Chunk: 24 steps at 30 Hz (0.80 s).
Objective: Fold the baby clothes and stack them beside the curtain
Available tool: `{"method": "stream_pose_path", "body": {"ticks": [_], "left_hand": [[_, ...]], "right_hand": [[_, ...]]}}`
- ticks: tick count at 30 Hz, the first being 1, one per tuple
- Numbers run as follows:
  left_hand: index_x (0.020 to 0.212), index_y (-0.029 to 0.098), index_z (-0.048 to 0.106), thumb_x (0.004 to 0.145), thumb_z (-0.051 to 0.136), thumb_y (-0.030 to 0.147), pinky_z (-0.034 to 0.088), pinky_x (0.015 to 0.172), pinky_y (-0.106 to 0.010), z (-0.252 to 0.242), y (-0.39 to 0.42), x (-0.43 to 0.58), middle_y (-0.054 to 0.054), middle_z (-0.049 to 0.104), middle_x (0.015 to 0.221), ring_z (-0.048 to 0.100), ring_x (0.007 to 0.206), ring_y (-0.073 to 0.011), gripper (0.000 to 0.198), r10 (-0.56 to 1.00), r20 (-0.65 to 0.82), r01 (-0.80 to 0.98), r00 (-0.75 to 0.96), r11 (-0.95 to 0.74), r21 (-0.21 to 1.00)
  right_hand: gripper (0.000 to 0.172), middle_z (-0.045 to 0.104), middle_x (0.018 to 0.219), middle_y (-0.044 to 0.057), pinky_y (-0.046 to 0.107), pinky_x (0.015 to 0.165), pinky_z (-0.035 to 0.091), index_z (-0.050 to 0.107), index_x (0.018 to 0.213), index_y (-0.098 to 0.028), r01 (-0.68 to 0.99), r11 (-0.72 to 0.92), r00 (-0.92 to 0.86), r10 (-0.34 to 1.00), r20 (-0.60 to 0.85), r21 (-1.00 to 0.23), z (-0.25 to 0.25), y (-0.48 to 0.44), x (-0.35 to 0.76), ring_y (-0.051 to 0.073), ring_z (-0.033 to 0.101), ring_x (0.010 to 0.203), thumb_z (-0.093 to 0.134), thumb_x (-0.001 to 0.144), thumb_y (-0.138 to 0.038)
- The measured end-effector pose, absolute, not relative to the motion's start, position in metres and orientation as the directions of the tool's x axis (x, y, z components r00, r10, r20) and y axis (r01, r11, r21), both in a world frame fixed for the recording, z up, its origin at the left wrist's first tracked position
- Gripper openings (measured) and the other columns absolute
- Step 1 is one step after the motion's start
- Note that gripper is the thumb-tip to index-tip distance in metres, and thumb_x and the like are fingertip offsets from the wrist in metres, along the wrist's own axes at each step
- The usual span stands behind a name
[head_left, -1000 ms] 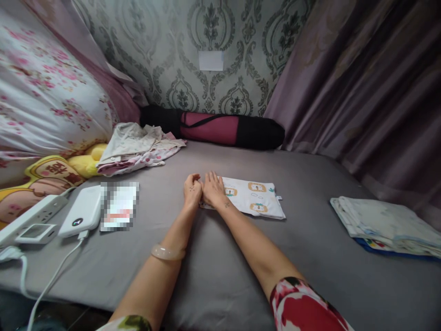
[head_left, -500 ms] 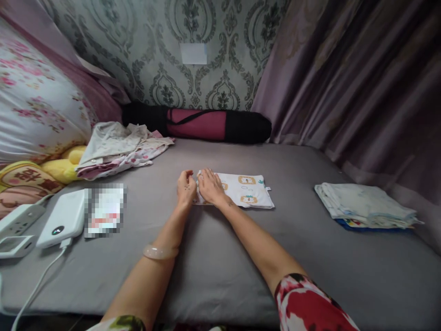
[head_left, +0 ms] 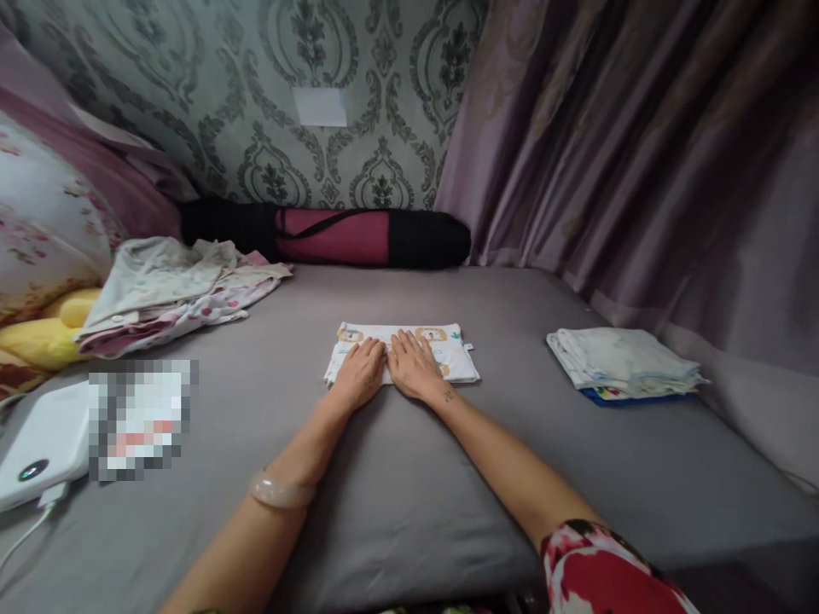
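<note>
A small folded white cloth with orange animal prints point(head_left: 448, 350) lies flat on the grey bed sheet point(head_left: 397, 495) in the middle of the view. My left hand point(head_left: 359, 373) rests palm down on the cloth's near left part, fingers stretched out. Beside it, almost touching, my right hand point(head_left: 414, 367) lies flat on the cloth with fingers extended. Both hands are open and press on the fabric. A pale bangle point(head_left: 280, 492) circles my left wrist.
A stack of folded cloths point(head_left: 624, 362) sits to the right near the purple curtain point(head_left: 640, 153). A heap of unfolded clothes point(head_left: 170, 286) lies at the left. A rolled mat in a black and maroon bag point(head_left: 333, 237) lines the wall. A white power bank point(head_left: 42, 443) is at far left.
Both hands went from pinching the cloth's left edge to lying flat on it, side by side. The cloth is now folded narrower. The camera has swung to the right.
</note>
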State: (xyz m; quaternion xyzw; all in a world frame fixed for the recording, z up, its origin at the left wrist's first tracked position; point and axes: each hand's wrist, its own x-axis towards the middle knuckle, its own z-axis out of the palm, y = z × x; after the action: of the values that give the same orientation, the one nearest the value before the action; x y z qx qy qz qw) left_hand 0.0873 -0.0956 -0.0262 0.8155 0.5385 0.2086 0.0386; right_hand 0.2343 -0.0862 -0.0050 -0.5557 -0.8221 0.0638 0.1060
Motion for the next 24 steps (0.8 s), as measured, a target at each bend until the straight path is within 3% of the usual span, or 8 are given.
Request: {"method": "stream_pose_path", "body": {"ticks": [3,7,15,19,22,24], "left_hand": [[0.129,0.013,0.05,0.098,0.033,0.028,0.032,0.113,-0.046,-0.021,-0.097,0.084,-0.016,0.052,0.141,0.041,0.137,-0.0277,0.038,0.911,0.273,0.892,0.31,-0.378,0.248],[0.133,0.01,0.049,0.099,0.03,0.037,0.024,0.117,-0.047,-0.015,-0.097,0.082,-0.018,0.048,0.144,0.037,0.14,-0.0282,0.048,0.931,0.317,0.95,0.181,-0.249,0.188],[0.142,0.009,0.043,0.099,0.031,0.043,0.023,0.116,-0.048,-0.013,-0.099,0.086,-0.019,0.038,0.152,0.031,0.143,-0.0301,0.056,0.981,0.108,0.979,0.164,-0.176,0.107],[0.139,0.011,0.047,0.1,0.028,0.041,0.024,0.116,-0.047,-0.011,-0.099,0.082,-0.017,0.043,0.149,0.034,0.142,-0.0275,0.053,0.971,0.178,0.977,0.157,-0.179,0.118],[0.138,0.011,0.048,0.099,0.026,0.041,0.022,0.117,-0.049,-0.012,-0.096,0.076,-0.017,0.04,0.151,0.03,0.144,-0.0277,0.054,0.964,0.255,0.986,0.075,-0.111,0.126],[0.14,0.01,0.047,0.099,0.026,0.041,0.022,0.117,-0.051,-0.015,-0.093,0.071,-0.018,0.036,0.153,0.028,0.145,-0.0294,0.056,0.972,0.233,0.989,0.034,-0.067,0.134]], "right_hand": [[0.059,0.028,0.157,0.014,0.042,0.119,0.009,0.032,0.15,-0.008,0.896,0.362,-0.367,0.93,0.033,-0.258,0.004,-0.082,0.246,0.024,0.02,0.146,0.021,0.101,-0.04],[0.062,0.023,0.158,0.017,0.043,0.119,0.006,0.03,0.15,-0.004,0.94,0.265,-0.261,0.964,0.05,-0.216,0.007,-0.075,0.279,0.026,0.015,0.148,0.023,0.101,-0.041],[0.064,0.024,0.159,0.015,0.043,0.119,0.01,0.028,0.151,-0.007,0.954,0.203,-0.211,0.977,-0.014,-0.219,-0.007,-0.066,0.302,0.026,0.018,0.147,0.025,0.099,-0.043],[0.064,0.024,0.158,0.015,0.042,0.119,0.011,0.028,0.151,-0.006,0.947,0.227,-0.247,0.967,-0.063,-0.225,-0.004,-0.062,0.31,0.026,0.017,0.147,0.022,0.099,-0.043],[0.064,0.024,0.158,0.016,0.043,0.119,0.01,0.029,0.151,-0.004,0.961,0.193,-0.198,0.98,-0.006,-0.199,-0.002,-0.061,0.321,0.026,0.017,0.147,0.019,0.1,-0.042],[0.064,0.023,0.159,0.016,0.043,0.119,0.012,0.03,0.15,-0.005,0.966,0.166,-0.17,0.986,0.0,-0.198,-0.003,-0.061,0.327,0.026,0.016,0.147,0.018,0.1,-0.043]]}}
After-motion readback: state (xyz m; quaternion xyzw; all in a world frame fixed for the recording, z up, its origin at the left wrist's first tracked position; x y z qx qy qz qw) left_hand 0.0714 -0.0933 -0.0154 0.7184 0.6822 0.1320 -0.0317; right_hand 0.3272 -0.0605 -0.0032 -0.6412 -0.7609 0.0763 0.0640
